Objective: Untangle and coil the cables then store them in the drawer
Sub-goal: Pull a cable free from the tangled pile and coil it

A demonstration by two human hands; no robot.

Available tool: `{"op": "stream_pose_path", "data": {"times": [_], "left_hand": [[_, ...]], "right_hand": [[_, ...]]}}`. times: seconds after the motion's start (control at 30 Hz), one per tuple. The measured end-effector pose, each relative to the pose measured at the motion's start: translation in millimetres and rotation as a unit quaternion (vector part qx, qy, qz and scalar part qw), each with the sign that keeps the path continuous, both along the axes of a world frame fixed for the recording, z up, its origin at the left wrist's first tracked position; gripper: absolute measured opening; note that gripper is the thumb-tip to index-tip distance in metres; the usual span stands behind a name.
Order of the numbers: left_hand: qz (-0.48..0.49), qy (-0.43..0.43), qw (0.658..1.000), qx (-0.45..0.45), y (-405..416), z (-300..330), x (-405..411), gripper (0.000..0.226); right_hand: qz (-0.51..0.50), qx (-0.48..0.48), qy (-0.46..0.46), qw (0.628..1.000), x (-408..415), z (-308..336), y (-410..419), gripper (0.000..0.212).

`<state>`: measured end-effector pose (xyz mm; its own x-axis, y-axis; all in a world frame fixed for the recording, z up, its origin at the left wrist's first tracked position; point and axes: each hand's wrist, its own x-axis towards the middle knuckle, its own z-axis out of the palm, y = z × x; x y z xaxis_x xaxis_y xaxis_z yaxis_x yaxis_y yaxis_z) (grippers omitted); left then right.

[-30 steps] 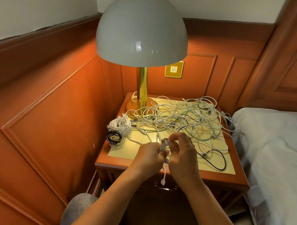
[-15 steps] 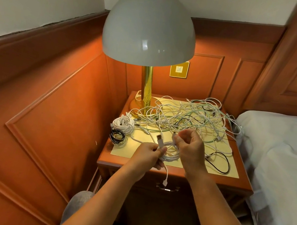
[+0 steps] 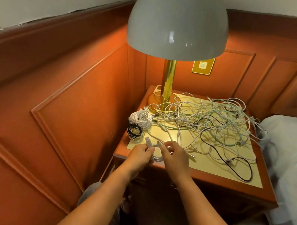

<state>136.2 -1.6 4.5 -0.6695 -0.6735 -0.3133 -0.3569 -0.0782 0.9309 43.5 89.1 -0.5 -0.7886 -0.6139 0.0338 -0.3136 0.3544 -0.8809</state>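
While the tangled cables (image 3: 211, 121) sprawl over the counter (image 3: 230, 183) beside the lamp (image 3: 172, 57), the left hand (image 3: 139, 155) and right hand (image 3: 175, 158) both pinch a small white cable coil (image 3: 155, 156) at the counter's front edge. Two finished coils, white (image 3: 141, 118) and black (image 3: 135, 130), lie in front of the lamp.

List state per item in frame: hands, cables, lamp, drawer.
left hand: grips the small white coil.
right hand: pinches that coil's cable.
small white coil: partly wound, held between both hands.
white coiled bundle: wound, on nightstand.
black coiled bundle: wound, beside it.
cable pile: tangled.
lamp: lit.
drawer: hidden behind the arms, cannot tell.
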Motion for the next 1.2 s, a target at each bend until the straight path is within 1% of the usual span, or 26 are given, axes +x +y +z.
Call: {"op": "stream_pose_path", "data": {"times": [0.1,0.17,0.23,0.3,0.43,0.53,0.67,0.83,0.9,0.97,1.0,1.03,1.1,1.17,1.2], "left_hand": [[0.050,-0.018,0.998,-0.034,-15,-14,3,0.011],[0.091,-0.029,0.994,-0.047,-20,-18,6,0.013],[0.123,-0.051,0.987,-0.092,-26,-20,7,0.012],[0.136,-0.077,0.980,-0.124,-34,-24,7,0.014],[0.135,-0.080,0.981,-0.117,-46,-32,7,0.015],[0.141,-0.091,0.977,-0.133,-54,-36,10,0.023],[0.141,-0.103,0.973,-0.151,-59,-41,11,0.023],[0.139,-0.107,0.965,-0.194,-55,-44,10,0.026],[0.144,-0.094,0.968,-0.181,-54,-44,11,0.022],[0.138,-0.075,0.973,-0.167,-53,-45,13,0.010],[0.133,-0.069,0.975,-0.167,-51,-43,15,0.009],[0.132,-0.064,0.975,-0.167,-51,-42,15,0.013],[0.133,-0.066,0.974,-0.174,-50,-41,16,0.020],[0.130,-0.079,0.969,-0.193,-49,-40,15,0.032],[0.124,-0.082,0.969,-0.198,-48,-39,15,0.033]], "right_hand": [[-0.001,-0.001,-0.081,0.997,4,-8,-20,0.013],[0.002,-0.005,-0.132,0.991,5,-14,-32,0.012],[0.006,-0.011,-0.155,0.988,4,-17,-43,0.012],[0.007,-0.003,-0.147,0.989,0,-19,-53,0.012],[0.013,0.054,-0.143,0.988,-7,-29,-72,0.012],[0.016,0.080,-0.151,0.985,-10,-35,-82,0.007],[0.019,0.103,-0.115,0.988,-13,-36,-90,0.022],[0.047,0.129,-0.105,0.985,-12,-35,-93,0.024],[0.071,0.137,-0.115,0.981,-12,-32,-93,0.030],[0.086,0.134,-0.130,0.979,-11,-30,-92,0.034],[0.086,0.129,-0.139,0.978,-10,-30,-90,0.035],[0.083,0.122,-0.148,0.978,-10,-29,-89,0.034],[0.077,0.103,-0.190,0.973,-10,-25,-84,0.033],[0.072,0.067,-0.300,0.949,-11,-21,-81,0.033],[0.068,0.051,-0.355,0.931,-12,-18,-79,0.033]]}}
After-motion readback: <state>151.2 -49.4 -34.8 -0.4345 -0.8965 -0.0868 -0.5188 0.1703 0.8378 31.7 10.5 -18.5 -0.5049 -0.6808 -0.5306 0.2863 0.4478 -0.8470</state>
